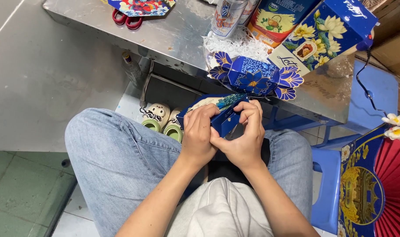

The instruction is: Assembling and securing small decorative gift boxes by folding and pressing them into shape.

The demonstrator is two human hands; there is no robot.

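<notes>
Left hand [199,134] and right hand [245,131], held together above the lap, both clamped on a small blue card box [222,115] that is only partly formed. The fingers of each hand curl over its upper edge and the thumbs press its near face. One long flap with a pale, leaf-printed panel juts toward the left, unfolded — so the folding appears to be under way, not complete.

Just beyond the hands, at the near edge of the steel worktop [173,39], sits a finished blue box [254,78] of the same pattern: faceted, with an orange flower on its front and petal-shaped fans spread at both ends. By that comparison, the held piece lacks its closed ends.

Behind the finished box lies a nest of white shredded paper [235,44] with a printed can [226,15] standing in it. To its right leans a tall blue carton [327,33] — white and yellow flowers on its sides, a white band along the lower edge. A yellow-and-green packet [274,19] stands between can and carton.

Far left on the worktop, red-handled scissors [126,19] lie under a bright octagonal card [140,6]. At lower right, beside a blue plastic stool [329,188], stands a large round blue-and-gold panel [362,188] with a red pleated fan.
</notes>
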